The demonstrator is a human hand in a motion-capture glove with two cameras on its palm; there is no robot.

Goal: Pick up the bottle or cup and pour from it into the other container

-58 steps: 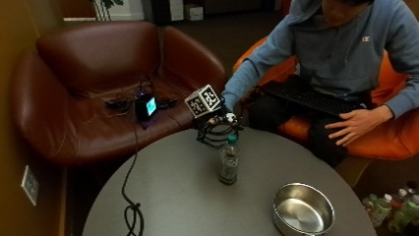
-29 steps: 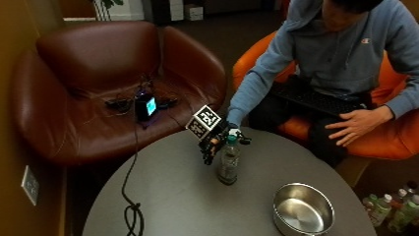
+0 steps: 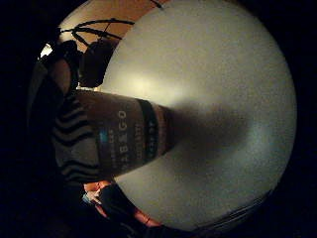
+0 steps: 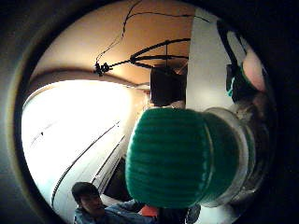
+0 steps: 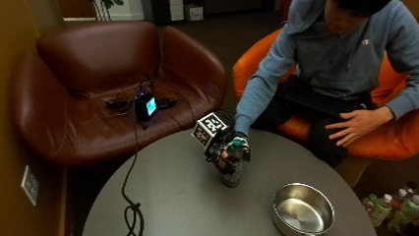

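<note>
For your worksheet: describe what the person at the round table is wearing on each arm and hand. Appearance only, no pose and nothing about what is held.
The right hand wears a black glove. The right arm is covered by a long grey-blue hoodie sleeve reaching the wrist. The left arm has the same grey-blue sleeve, and the left hand is bare, with no glove on it.

A round grey table (image 5: pixel 177 196) is carrying an upright green-capped bottle (image 5: pixel 231 169) near its middle, a steel bowl (image 5: pixel 303 210) well apart toward the edge, and a coiled black cable (image 5: pixel 133 214) trailing off the rim.
</note>
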